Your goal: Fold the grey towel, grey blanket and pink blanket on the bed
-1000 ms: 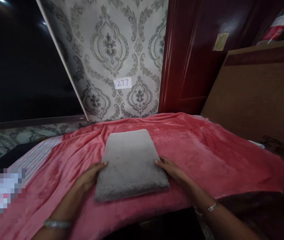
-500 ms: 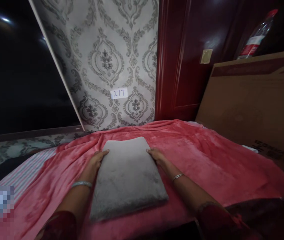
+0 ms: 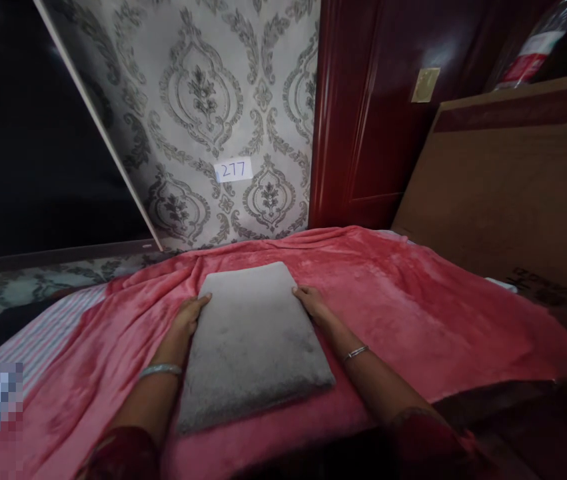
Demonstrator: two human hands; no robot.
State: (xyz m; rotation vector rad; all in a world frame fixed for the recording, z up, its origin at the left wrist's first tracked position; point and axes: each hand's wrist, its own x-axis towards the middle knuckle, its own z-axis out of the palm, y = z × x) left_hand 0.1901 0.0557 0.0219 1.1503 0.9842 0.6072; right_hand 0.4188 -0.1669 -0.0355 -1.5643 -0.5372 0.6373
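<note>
Stripes show at the far left, where a striped sheet [image 3: 48, 333] peeks out from under the red blanket [image 3: 413, 300]. A blurred patch sits in the near left corner and I cannot tell what it is.

Next comes my left hand [image 3: 186, 320]. It lies flat on the blanket with the fingers touching the left edge of the grey mat [image 3: 253, 340]. A bangle [image 3: 160, 370] is on that wrist. The hand is open and pressed to the side of the mat. It is not closed round it.

The mat lies flat in the middle of the blanket, folded into a neat thick block. Its long sides run away from me. I think it looks tidy because a hand is pushing in from each side, which keeps the edges straight.

My right hand [image 3: 313, 305] is on the other side. It is open too, with the fingers on the right edge near the far corner. A thin bracelet [image 3: 354, 353] is on that wrist. So my two hands are apart, with the mat between them.

Behind the bed is a patterned wall [image 3: 203, 100] with a small tag [image 3: 234, 170] that reads 277. Right of that is a dark red door [image 3: 363, 120]. At the far right a big brown board [image 3: 503, 193] leans up, and a bottle [image 3: 533, 47] stands on top of it.
</note>
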